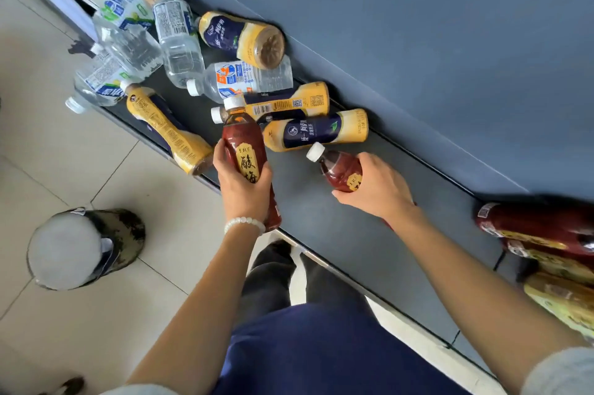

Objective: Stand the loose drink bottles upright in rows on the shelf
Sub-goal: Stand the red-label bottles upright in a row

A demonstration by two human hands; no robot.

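Two dark red drink bottles with white caps and gold labels are held over the grey-blue shelf [321, 227]. The first red bottle [246, 150] is gripped round its lower body by the left hand [244, 185], with fingers and thumb curled round it; a white bead bracelet [244, 223] is worn on that wrist. The second red bottle [340, 169] is gripped by the right hand [376, 187], its cap pointing to the left, and whether it touches the shelf cannot be told.

Four yellow bottles with navy labels are seen lying on their sides on the shelf: one at the back wall [241, 39], two stacked close together just beyond the hands [289, 103] [316, 131], and one at the front edge [167, 129]. Clear water bottles are piled at the far left; about five can be counted, among them one with a blue and orange label [239, 79] and one lying lengthwise [178, 44]. At the right edge, several more red and yellow bottles [540, 227] are partly cut off.

The shelf is backed by a blue-grey wall panel [418, 24]. The floor is laid with pale tiles [64, 153], on which a round stool [80, 250] with a dark camouflage cover is placed.
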